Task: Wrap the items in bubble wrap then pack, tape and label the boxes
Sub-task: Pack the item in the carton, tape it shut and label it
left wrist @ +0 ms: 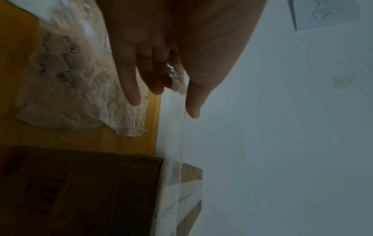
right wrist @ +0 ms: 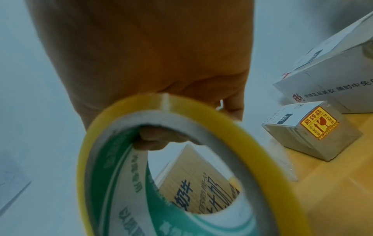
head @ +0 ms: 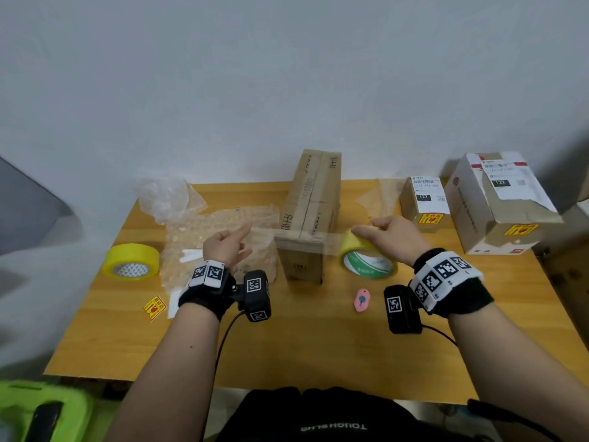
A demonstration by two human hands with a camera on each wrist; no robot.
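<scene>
Both forearms reach over the near edge of the worktop (head: 318,346), each wrist carrying a strapped camera. Right hand (head: 393,237) is curled round the tape roll (head: 366,256), thumb inside the core as the right wrist view shows, and holds it raised just right of the tall carton (head: 307,218), which stands mid-worktop towards the far edge. Left hand (head: 228,248) pinches the free end of the tape strip (head: 302,237) between thumb and fingers, the index finger extended; the left wrist view shows crumpled clear film at the fingertips (left wrist: 193,111). That strip stretches between the two hands across the near top edge of the carton. Judgement: the taping step is in hand on this carton. Two boxes at the far right corner already bear shipping labels and fragile stickers. Bubble wrap (head: 204,231) lies left of the carton, a second tape roll (head: 132,261) near the left edge, a loose fragile sticker (head: 154,307) nearer the front left. A pink cutter (head: 361,299) lies just in front of the carton. Next move likely calls for pressing the strip down flat over the seam, then severing it, the cutter being within reach of the right hand.
</scene>
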